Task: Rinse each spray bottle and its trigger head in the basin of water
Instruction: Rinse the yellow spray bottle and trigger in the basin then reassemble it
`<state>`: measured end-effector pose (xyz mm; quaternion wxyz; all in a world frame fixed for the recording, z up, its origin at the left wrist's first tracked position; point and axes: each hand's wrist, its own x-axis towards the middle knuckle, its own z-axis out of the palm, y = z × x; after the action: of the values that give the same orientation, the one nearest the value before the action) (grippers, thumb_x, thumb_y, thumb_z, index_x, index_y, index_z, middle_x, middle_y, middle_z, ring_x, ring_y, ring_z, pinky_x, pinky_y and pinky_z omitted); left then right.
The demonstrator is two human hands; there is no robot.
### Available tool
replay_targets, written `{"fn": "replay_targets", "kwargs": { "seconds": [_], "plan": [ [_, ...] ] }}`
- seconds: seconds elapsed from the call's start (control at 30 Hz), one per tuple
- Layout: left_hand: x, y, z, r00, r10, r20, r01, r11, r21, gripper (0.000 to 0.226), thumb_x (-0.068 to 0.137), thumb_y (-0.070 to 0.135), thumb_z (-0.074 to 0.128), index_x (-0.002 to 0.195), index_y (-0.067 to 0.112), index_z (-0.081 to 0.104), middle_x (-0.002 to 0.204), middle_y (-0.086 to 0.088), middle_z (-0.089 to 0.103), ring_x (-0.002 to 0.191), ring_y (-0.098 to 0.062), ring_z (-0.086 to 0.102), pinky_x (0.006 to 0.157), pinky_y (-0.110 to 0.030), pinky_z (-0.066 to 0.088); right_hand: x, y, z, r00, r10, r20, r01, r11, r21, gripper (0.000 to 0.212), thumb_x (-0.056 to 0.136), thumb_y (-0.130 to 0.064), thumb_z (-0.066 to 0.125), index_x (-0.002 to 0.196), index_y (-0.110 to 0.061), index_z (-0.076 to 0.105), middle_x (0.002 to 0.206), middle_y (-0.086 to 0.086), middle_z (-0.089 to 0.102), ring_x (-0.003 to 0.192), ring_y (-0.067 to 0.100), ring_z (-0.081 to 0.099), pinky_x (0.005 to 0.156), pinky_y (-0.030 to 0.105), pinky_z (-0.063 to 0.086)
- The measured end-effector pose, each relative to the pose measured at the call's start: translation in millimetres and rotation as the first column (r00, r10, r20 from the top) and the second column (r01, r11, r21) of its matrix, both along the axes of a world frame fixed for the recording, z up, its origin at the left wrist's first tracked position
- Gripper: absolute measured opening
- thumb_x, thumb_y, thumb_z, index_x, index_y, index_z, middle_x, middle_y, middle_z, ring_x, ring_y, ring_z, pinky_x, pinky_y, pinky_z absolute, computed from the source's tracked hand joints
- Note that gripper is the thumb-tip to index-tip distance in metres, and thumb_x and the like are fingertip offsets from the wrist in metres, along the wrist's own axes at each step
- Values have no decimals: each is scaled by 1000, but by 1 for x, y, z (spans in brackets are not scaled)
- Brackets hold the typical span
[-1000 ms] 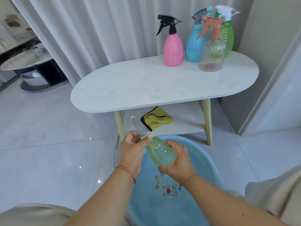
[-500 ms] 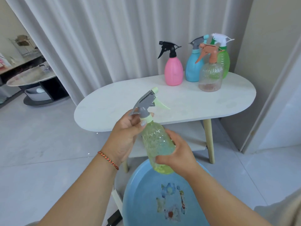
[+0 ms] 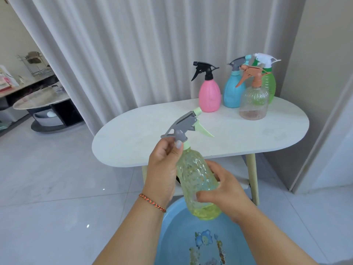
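Basin (image 3: 172, 230) at bottom of frame, blue, printed pattern on its floor; water level hard to judge. Yellow bottle (image 3: 198, 180) held above the basin's far rim, tilted left. Right hand (image 3: 223, 190) wraps the lower body. Left hand (image 3: 164, 167) grips the neck just under the grey trigger head (image 3: 181, 129). Behind: white table (image 3: 143, 134) with pink bottle (image 3: 209, 98), blue bottle (image 3: 233, 92), clear bottle (image 3: 254, 104), green bottle (image 3: 270, 83) grouped at far right.

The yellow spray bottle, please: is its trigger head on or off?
On. The grey trigger head sits on the neck of the yellow spray bottle, tilted, above the basin.
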<state>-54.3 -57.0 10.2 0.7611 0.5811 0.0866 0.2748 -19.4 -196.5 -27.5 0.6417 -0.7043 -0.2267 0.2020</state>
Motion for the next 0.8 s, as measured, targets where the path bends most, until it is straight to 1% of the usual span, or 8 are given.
{"fn": "replay_targets", "kwargs": {
  "seconds": [0.07, 0.2, 0.3, 0.47, 0.57, 0.67, 0.73, 0.8],
  "plan": [
    [1, -3, -1, 998, 60, 5, -60, 998, -11, 22, 74, 35, 70, 87, 17, 68, 88, -9, 62, 90, -27, 56, 91, -56, 45, -2, 1, 0, 1000, -20, 19, 20, 1000, -10, 60, 49, -12, 77, 97, -44, 60, 94, -26, 66, 86, -10, 60, 73, 19, 48],
    [2, -9, -3, 984, 177, 39, -176, 984, -20, 21, 70, 36, 75, 82, 21, 65, 77, 5, 66, 86, -25, 58, 91, -53, 46, -6, 5, -1, 995, -69, 74, 71, 997, -19, 61, 48, -19, 78, 102, -42, 60, 99, -21, 66, 92, -6, 61, 79, 22, 51],
    [1, -10, -3, 991, 128, 42, -124, 989, -79, 16, 77, 28, 70, 85, 17, 63, 87, -3, 68, 94, -31, 61, 91, -57, 46, -5, 5, -4, 996, -69, 58, 69, 997, -14, 65, 47, -20, 78, 106, -41, 59, 101, -20, 67, 95, -1, 63, 82, 28, 54],
    [-3, -2, 1, 996, -72, 57, 77, 992, -99, 13, 90, 18, 53, 96, 6, 56, 86, -12, 71, 84, -22, 68, 68, -35, 56, 0, 1, -2, 999, 3, 42, -3, 1000, -9, 64, 47, -15, 78, 101, -46, 61, 100, -14, 69, 93, 4, 66, 80, 27, 54],
    [-4, -1, 3, 994, -99, 35, 101, 992, -69, 17, 85, 21, 57, 97, 9, 56, 88, -15, 69, 84, -23, 66, 68, -36, 55, 0, 1, 0, 999, 19, 38, -19, 1000, 6, 64, 48, -14, 78, 101, -47, 62, 101, -12, 70, 94, 5, 66, 82, 27, 55],
    [-1, 1, 4, 1000, -11, 0, 11, 1000, 21, 34, 68, 26, 75, 95, 13, 59, 91, -15, 59, 84, -24, 56, 75, -38, 51, -1, 1, 4, 998, 41, 46, -42, 999, 16, 66, 49, -13, 77, 106, -42, 61, 102, -14, 70, 94, 3, 66, 80, 24, 54],
    [1, 4, 5, 1000, 22, -7, -22, 999, 25, 28, 63, 26, 78, 87, 18, 66, 89, -10, 53, 84, -23, 49, 79, -40, 46, -1, 1, 6, 998, 53, 38, -53, 998, 23, 66, 50, -13, 77, 107, -41, 61, 101, -14, 70, 94, 3, 66, 79, 22, 53],
    [0, 6, 7, 997, -71, 15, 72, 996, -46, 18, 70, 19, 72, 88, 17, 71, 86, -10, 60, 80, -22, 56, 76, -35, 50, 1, 0, 7, 997, 76, 18, -77, 996, 36, 66, 49, -14, 78, 107, -40, 63, 101, -10, 71, 94, 8, 67, 81, 28, 55]
  ]
}}
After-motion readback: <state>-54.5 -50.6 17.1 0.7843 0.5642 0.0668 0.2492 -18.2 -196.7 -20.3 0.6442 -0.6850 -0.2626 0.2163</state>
